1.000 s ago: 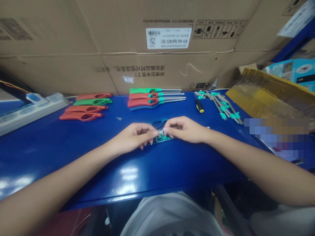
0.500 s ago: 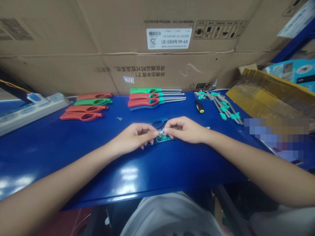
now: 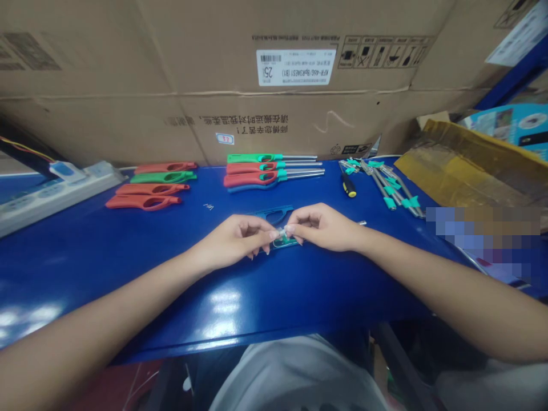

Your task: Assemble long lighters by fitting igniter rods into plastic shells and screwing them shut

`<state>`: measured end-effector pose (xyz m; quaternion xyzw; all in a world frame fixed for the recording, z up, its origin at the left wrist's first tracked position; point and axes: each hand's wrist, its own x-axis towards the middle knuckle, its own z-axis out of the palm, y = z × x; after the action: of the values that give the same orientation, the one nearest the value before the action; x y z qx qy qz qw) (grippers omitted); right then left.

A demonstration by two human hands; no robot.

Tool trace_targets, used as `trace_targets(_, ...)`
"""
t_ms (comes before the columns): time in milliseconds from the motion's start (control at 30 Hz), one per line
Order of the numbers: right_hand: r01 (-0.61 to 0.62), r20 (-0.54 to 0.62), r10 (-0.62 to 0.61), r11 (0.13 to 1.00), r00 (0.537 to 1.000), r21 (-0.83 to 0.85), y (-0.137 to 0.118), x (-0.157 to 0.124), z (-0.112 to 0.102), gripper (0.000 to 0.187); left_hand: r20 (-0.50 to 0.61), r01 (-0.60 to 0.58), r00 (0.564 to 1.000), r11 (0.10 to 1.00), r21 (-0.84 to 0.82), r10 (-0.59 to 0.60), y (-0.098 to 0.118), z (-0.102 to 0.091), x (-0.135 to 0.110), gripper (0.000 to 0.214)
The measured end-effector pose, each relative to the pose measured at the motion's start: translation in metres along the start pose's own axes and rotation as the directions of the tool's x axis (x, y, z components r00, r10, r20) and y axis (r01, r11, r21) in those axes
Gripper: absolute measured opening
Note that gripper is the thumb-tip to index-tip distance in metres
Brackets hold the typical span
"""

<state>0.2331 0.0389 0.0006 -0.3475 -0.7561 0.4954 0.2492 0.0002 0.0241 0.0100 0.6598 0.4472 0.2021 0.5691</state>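
Observation:
My left hand [image 3: 237, 235] and my right hand [image 3: 319, 225] meet at the middle of the blue table [image 3: 128, 257]. Both pinch a small clear part [image 3: 279, 232] between thumb and fingertips. Just beneath them lies a blue lighter shell [image 3: 276, 214] with a teal piece [image 3: 286, 242] in it, partly hidden by my fingers. Both hands are closed in a pinch.
Several assembled long lighters [image 3: 261, 169] lie behind my hands. Red and green handle shells [image 3: 149, 185] lie at the back left, metal tubes with teal ends [image 3: 389, 185] and a screwdriver [image 3: 347, 185] at the back right. A power strip [image 3: 51, 191] sits far left, cardboard boxes [image 3: 257, 80] behind.

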Motion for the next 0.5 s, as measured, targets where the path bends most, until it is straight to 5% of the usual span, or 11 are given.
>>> trace_targets(500, -0.081, -0.033, 0.085, 0.992, 0.996, 0.099, -0.0020, 0.0021, -0.0025, 0.028, -0.037, 0.001, 0.999, 0.998, -0.070, -0.004, 0.0021, 0.0007, 0.0013, 0.039)
